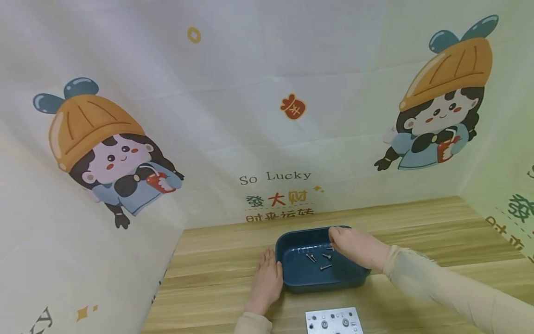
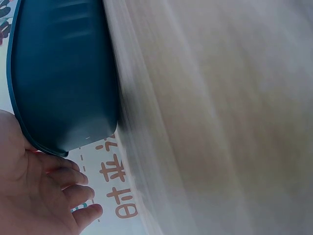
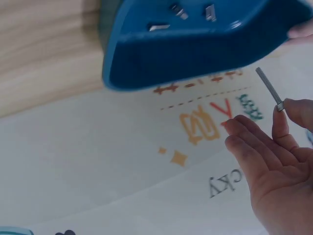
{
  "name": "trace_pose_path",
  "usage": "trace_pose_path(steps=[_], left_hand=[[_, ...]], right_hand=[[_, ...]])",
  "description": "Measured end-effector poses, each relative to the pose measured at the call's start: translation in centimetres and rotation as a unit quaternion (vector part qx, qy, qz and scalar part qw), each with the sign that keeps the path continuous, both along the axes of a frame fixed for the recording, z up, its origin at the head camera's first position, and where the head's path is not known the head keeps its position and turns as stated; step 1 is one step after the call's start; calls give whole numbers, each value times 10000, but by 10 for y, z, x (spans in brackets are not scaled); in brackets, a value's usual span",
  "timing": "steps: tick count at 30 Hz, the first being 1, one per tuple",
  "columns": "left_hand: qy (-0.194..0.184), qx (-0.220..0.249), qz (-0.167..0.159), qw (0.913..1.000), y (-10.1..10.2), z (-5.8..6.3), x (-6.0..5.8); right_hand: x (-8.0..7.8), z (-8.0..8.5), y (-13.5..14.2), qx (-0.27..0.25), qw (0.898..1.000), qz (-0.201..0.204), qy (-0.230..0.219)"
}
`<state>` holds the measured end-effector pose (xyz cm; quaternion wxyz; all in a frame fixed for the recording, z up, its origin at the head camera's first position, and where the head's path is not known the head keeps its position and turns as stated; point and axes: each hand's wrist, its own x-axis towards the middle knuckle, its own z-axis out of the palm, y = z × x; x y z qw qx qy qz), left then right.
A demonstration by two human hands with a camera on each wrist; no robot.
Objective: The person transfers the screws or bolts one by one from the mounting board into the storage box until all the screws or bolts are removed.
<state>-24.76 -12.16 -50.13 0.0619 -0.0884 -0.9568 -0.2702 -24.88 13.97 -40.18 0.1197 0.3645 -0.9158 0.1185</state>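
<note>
A dark blue tray (image 1: 325,286) stands on the wooden table with several small metal screws (image 1: 326,267) lying loose on its floor. My left hand (image 1: 267,280) rests against the tray's left end, its fingers mostly straight along the outside; the left wrist view shows the hand (image 2: 44,188) touching the tray's rim (image 2: 61,152). Over the tray's right part is my right hand (image 1: 359,246). In the right wrist view, its thumb and index finger pinch a threaded screw (image 3: 270,87) by the head, and the shank points away from the hand.
In front of the tray lies a silver metal plate (image 1: 333,320) with holes and round fittings, cut off by the lower frame edge. A printed cloth (image 1: 233,116) with cartoon figures and lettering hangs behind the table (image 1: 208,260) and at both sides.
</note>
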Motion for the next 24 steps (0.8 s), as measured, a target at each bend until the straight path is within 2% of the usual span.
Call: trace_pose_path(steps=[8, 15, 19, 24], left_hand=[[-12, -7, 2, 10000, -1, -1, -1], [60, -28, 24, 10000, -1, 0, 0], [73, -18, 6, 10000, -1, 1, 0], [22, -33, 7, 10000, -1, -1, 0]], right_hand=[[-32, 3, -3, 17, 9996, -155, -225], [-48, 1, -11, 337, 9992, -159, 159], [-58, -1, -15, 441, 9990, -1, 101], [-68, -8, -21, 616, 9956, 175, -682]])
